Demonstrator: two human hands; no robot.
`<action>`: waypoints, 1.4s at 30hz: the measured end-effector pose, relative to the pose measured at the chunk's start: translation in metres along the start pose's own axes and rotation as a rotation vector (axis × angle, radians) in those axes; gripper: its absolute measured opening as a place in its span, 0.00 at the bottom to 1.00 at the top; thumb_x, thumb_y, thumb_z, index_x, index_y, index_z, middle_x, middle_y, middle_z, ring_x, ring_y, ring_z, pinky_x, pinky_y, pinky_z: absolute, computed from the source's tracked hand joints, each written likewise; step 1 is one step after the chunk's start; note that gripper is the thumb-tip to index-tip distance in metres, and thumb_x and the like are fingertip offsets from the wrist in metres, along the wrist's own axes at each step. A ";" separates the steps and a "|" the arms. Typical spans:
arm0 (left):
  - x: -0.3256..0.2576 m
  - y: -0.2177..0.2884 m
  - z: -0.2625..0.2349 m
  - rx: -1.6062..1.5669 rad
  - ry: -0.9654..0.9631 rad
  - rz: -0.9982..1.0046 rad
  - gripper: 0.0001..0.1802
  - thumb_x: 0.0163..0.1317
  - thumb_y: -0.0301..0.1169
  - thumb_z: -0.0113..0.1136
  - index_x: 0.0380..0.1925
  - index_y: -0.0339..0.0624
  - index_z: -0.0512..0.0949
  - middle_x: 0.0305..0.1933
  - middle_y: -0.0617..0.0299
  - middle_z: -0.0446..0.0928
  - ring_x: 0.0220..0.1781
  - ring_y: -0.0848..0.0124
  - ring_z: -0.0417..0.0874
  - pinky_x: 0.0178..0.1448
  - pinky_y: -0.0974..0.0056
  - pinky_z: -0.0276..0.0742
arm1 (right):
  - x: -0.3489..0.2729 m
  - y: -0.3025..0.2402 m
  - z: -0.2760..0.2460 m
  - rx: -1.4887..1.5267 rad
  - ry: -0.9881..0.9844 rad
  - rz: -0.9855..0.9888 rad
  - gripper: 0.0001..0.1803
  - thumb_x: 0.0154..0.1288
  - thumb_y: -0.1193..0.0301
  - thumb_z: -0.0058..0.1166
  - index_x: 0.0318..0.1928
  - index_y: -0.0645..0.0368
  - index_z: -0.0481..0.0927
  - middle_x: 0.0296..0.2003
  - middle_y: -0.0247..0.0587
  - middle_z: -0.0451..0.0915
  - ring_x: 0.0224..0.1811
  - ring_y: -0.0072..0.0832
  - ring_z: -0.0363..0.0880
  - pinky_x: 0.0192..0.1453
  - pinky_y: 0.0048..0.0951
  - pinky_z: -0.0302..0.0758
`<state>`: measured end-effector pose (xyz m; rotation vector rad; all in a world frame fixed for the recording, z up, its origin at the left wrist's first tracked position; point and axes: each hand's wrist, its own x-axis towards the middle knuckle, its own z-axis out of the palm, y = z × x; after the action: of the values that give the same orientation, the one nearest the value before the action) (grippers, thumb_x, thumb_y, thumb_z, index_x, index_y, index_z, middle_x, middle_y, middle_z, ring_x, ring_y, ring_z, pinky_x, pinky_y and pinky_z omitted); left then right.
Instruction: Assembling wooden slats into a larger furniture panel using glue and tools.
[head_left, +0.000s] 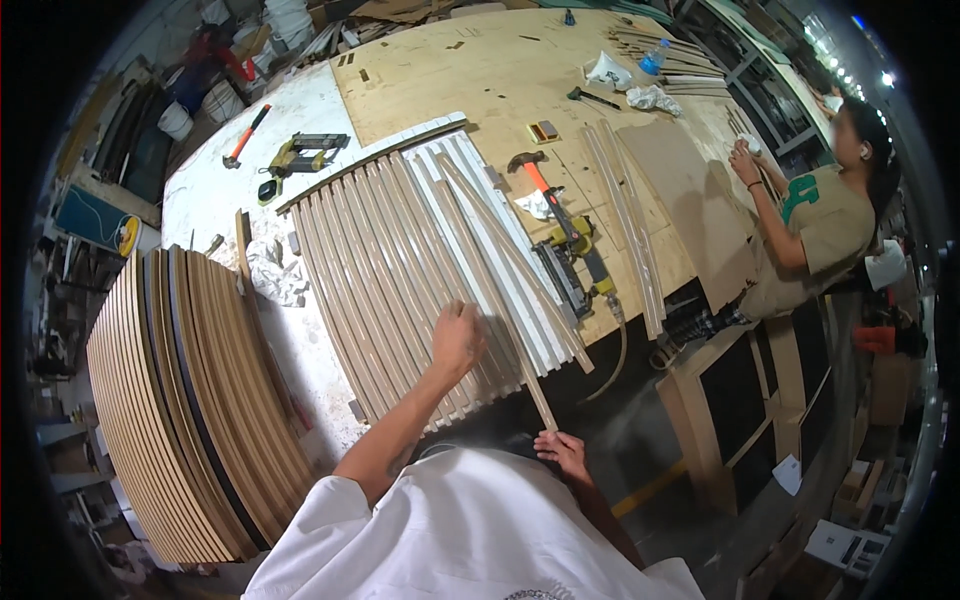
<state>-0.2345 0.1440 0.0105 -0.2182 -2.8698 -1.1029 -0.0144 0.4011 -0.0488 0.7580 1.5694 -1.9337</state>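
Note:
A panel of parallel brown wood strips point(372, 270) lies on the table in front of me, with white grooved backing point(455, 215) showing along its right part. My left hand point(459, 337) is closed, fingers curled down over the strips near the panel's near edge; whatever its fingertips grip is hidden. At the near end of a loose wood strip point(503, 322), my right hand point(563, 451) pinches the tip, which sticks out past the panel toward me. Another loose strip point(520, 270) lies slanted across the white backing, to the right of the held one.
Right of the panel lie a nail gun point(575, 262) with a hose and an orange-handled hammer point(535, 175). A second nail gun point(305, 160) and hammer point(247, 136) lie beyond it. Finished slatted panels point(190, 400) stand stacked at left. A co-worker point(825, 215) works at the table's right side.

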 end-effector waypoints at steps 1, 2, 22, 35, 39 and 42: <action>0.001 -0.005 0.001 0.042 0.042 0.035 0.17 0.54 0.20 0.51 0.45 0.30 0.75 0.37 0.47 0.74 0.42 0.48 0.74 0.48 0.51 0.73 | 0.000 0.004 -0.002 -0.003 -0.004 -0.001 0.21 0.72 0.62 0.49 0.51 0.69 0.77 0.41 0.48 0.82 0.42 0.31 0.83 0.46 0.32 0.81; -0.001 -0.010 0.002 0.043 0.046 0.033 0.17 0.54 0.20 0.51 0.45 0.30 0.75 0.37 0.47 0.74 0.42 0.48 0.74 0.48 0.51 0.73 | 0.001 0.009 -0.004 -0.021 -0.021 -0.015 0.20 0.72 0.63 0.49 0.51 0.70 0.77 0.41 0.47 0.82 0.42 0.31 0.83 0.46 0.32 0.82; 0.027 -0.038 -0.002 0.526 -0.220 0.067 0.41 0.49 0.23 0.56 0.68 0.48 0.62 0.71 0.47 0.51 0.67 0.48 0.59 0.69 0.47 0.60 | -0.004 -0.008 0.008 -0.093 -0.058 0.095 0.16 0.72 0.67 0.47 0.45 0.70 0.78 0.38 0.48 0.82 0.41 0.32 0.83 0.45 0.32 0.81; 0.027 -0.033 -0.012 0.557 -0.312 0.052 0.41 0.52 0.24 0.56 0.69 0.56 0.61 0.74 0.48 0.46 0.70 0.50 0.57 0.71 0.47 0.56 | -0.007 0.001 -0.027 -0.406 -0.159 -0.124 0.15 0.70 0.67 0.52 0.40 0.70 0.82 0.35 0.42 0.84 0.39 0.25 0.83 0.47 0.26 0.78; 0.024 -0.035 -0.008 0.544 -0.300 0.056 0.40 0.52 0.26 0.57 0.68 0.57 0.63 0.74 0.50 0.46 0.69 0.51 0.58 0.70 0.48 0.58 | -0.009 0.000 -0.030 -0.402 -0.164 -0.103 0.15 0.69 0.66 0.52 0.41 0.68 0.83 0.34 0.39 0.84 0.37 0.24 0.81 0.46 0.25 0.76; 0.025 -0.037 -0.005 0.537 -0.285 0.071 0.39 0.52 0.26 0.57 0.67 0.56 0.65 0.74 0.50 0.47 0.69 0.52 0.59 0.70 0.48 0.58 | -0.006 0.001 -0.032 -0.356 -0.186 -0.083 0.15 0.70 0.66 0.51 0.41 0.68 0.82 0.33 0.39 0.83 0.36 0.24 0.81 0.45 0.25 0.76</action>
<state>-0.2646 0.1158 -0.0075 -0.4684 -3.2388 -0.2773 -0.0068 0.4324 -0.0503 0.3595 1.7812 -1.6586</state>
